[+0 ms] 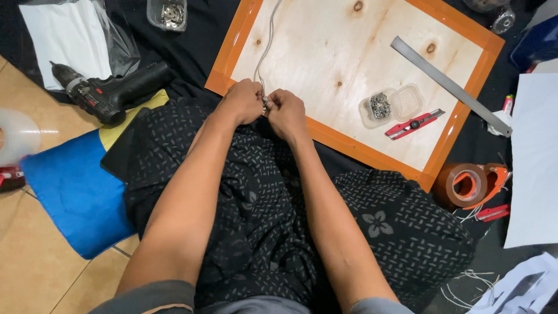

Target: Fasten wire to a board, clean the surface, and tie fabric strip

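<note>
Pinching a small metal fitting [265, 105] on a grey cord [266, 49], I see both hands, left hand [243, 101] and right hand [286, 113], clenched at the near edge of the wooden board [325, 58].

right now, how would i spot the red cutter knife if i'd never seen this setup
Find the pale wooden board with the orange taped border lying in front of the person. Near its right lower edge, beside a small clear plastic box of metal bits, lies the cutter knife. It is the only red, slim thing on the wood; the long grey metal ruler sits above it.
</note>
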